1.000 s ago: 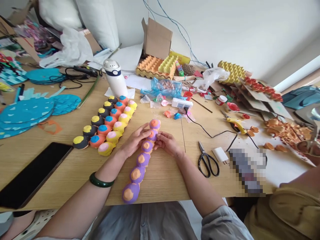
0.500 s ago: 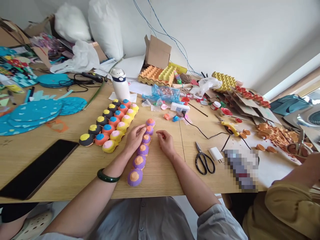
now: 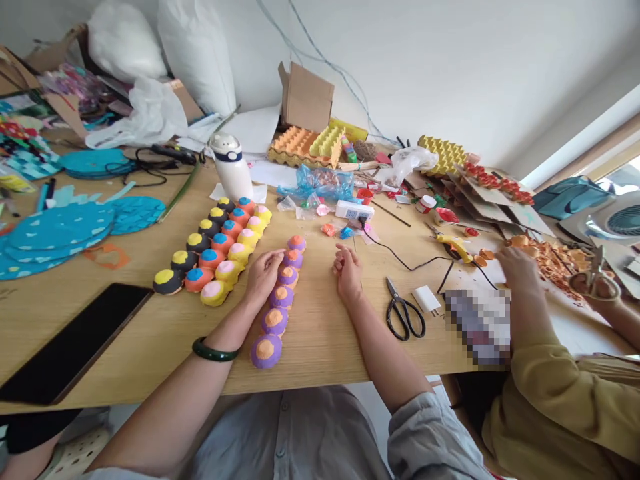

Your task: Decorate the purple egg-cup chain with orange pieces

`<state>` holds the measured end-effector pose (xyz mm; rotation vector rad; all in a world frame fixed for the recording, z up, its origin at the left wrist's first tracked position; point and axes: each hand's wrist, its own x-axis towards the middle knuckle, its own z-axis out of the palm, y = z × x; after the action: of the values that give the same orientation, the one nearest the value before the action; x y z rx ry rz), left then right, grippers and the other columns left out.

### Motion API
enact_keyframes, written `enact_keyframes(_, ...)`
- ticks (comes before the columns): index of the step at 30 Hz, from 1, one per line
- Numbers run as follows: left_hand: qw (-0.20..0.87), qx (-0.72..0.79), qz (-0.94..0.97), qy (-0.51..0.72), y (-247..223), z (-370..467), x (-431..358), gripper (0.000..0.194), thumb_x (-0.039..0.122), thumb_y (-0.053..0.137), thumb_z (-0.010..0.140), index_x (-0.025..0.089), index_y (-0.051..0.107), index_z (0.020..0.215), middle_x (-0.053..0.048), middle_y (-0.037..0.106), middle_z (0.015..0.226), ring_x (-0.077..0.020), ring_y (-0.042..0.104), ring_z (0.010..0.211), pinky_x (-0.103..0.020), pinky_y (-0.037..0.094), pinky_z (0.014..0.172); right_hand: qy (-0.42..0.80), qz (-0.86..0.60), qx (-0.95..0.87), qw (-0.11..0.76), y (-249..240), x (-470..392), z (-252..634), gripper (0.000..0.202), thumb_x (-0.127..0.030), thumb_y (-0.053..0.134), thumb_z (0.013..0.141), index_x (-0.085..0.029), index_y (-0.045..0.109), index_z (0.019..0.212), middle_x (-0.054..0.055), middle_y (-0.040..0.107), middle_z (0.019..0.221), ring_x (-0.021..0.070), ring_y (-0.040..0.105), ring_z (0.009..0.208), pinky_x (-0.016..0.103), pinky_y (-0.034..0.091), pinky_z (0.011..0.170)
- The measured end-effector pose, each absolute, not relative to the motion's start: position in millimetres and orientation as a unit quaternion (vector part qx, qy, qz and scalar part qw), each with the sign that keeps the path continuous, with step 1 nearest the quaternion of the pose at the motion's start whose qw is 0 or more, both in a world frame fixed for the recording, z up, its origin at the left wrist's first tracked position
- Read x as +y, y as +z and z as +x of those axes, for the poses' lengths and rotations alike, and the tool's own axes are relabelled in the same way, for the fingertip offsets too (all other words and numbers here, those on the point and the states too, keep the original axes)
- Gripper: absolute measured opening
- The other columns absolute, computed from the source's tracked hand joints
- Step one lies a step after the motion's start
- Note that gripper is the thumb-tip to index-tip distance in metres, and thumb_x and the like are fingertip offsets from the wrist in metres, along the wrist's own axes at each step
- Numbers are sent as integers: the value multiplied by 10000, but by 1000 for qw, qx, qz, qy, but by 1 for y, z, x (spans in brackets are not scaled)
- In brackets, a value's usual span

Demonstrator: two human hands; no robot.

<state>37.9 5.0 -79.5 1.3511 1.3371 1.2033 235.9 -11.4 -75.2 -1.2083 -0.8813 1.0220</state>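
Note:
A purple strip of egg-carton cups with orange tops [image 3: 275,321] lies lengthwise on the table in front of me. My left hand [image 3: 265,273] rests against the strip's left side near its far end, fingers closed around or at its edge. My right hand [image 3: 347,267] is curled to the right of the strip, apart from it, with nothing visible in it. Left of my left hand stand three painted strips side by side: a black one with yellow tops [image 3: 184,260], an orange one with blue tops [image 3: 211,259] and a yellow one with pink tops [image 3: 227,270].
Black scissors [image 3: 404,313], a white charger [image 3: 426,299] and a power strip [image 3: 354,212] lie on the right. A white bottle [image 3: 233,167] stands behind the strips; a dark tablet [image 3: 75,340] is at left. A co-worker's hand [image 3: 520,267] reaches among orange scraps.
My right hand has moved right, away from the purple strip. The co-worker's arm has reached forward over the table. The view has shifted slightly.

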Motion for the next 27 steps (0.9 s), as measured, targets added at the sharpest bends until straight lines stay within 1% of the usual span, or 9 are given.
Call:
enact_keyframes(2,437,537,536,483,-81,37,6,336,508,583,906,239,749,1019,-49,781,1154,-331,683,1188,-480,476,1106,437,-523,-375,629,-72,-11,242,288,-486,540,868,-223,627,947,-90,358,618,88,280,475,221,350,452)
enact_keyframes(3,437,540,532,485,-82,37,7,323,504,580,906,243,745,1004,-55,784,1139,-324,693,1167,-482,487,1095,438,-522,-381,625,-71,-12,242,288,-483,546,855,-217,629,927,-89,361,617,87,286,471,225,342,443)
enact_keyframes(6,442,538,518,497,-89,37,9,363,509,570,904,213,734,1036,-109,771,1198,-302,702,1168,-443,511,1089,438,-526,-424,593,-75,-17,233,250,-433,603,817,-193,669,841,-65,439,607,92,354,486,237,335,451)
enact_keyframes(10,460,531,497,509,-96,37,11,429,526,553,897,182,721,1089,-130,762,1225,-272,722,1153,-390,551,1056,423,-534,-490,544,-80,-23,222,181,-356,663,769,-183,698,730,-17,579,645,123,487,610,242,389,552)
enact_keyframes(13,469,527,485,517,-96,38,12,418,523,554,884,175,717,1048,-132,775,1176,-272,748,1102,-400,583,1018,407,-541,-515,525,-79,-23,222,212,-370,616,803,-183,701,749,-1,613,667,147,531,658,251,404,579)
enact_keyframes(18,467,522,488,521,-92,39,11,378,520,555,882,195,717,988,-112,792,1120,-273,752,1091,-421,597,1010,381,-549,-539,513,-80,-21,226,250,-384,579,831,-176,707,780,-1,601,641,157,543,644,259,413,573)
enact_keyframes(24,460,519,506,513,-85,38,7,405,521,530,896,186,725,1014,-127,793,1119,-272,758,1074,-430,597,1003,362,-555,-558,499,-80,-22,226,294,-412,558,870,-171,715,810,1,595,640,153,549,623,263,417,573)
enact_keyframes(27,442,526,520,507,-79,37,4,365,493,554,893,195,735,1002,-117,792,1125,-272,743,1101,-433,584,1022,354,-556,-570,490,-80,-22,226,301,-419,543,887,-176,709,822,-1,592,647,150,537,611,266,409,570)
